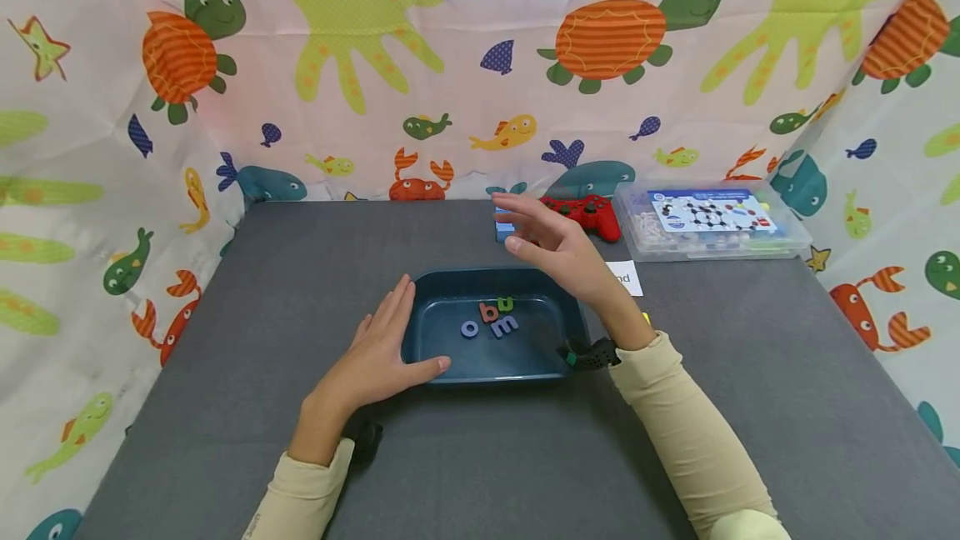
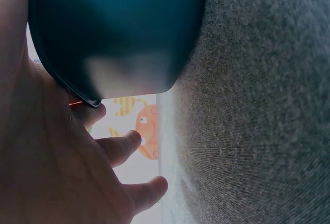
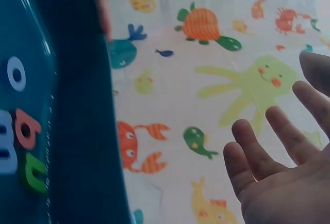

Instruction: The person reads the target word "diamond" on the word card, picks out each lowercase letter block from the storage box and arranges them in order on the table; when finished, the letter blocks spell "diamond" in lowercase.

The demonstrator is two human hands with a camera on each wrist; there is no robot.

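A dark blue tray [image 1: 525,363] lies on the grey table, holding several small letters: a purple o [image 1: 462,329], a red b [image 1: 483,307], a green u [image 1: 505,309] and a purple m [image 1: 504,327]. My left hand [image 1: 378,357] lies along the tray's left side with fingers extended, its thumb over the near left corner. In the left wrist view, those fingers [image 2: 124,149] reach past the tray's wall [image 2: 118,33]. Raised over the tray's back right, my right hand [image 1: 562,252] holds nothing; the right wrist view shows its fingers [image 3: 258,154] spread and loosely bent.
Behind the tray are a red game controller [image 1: 600,219] and light blue blocks [image 1: 502,232], partly hidden by my right hand. A clear plastic case [image 1: 712,244] stands back right. A white card [image 1: 628,277] and a yellow piece [image 1: 647,318] show beside my right arm.
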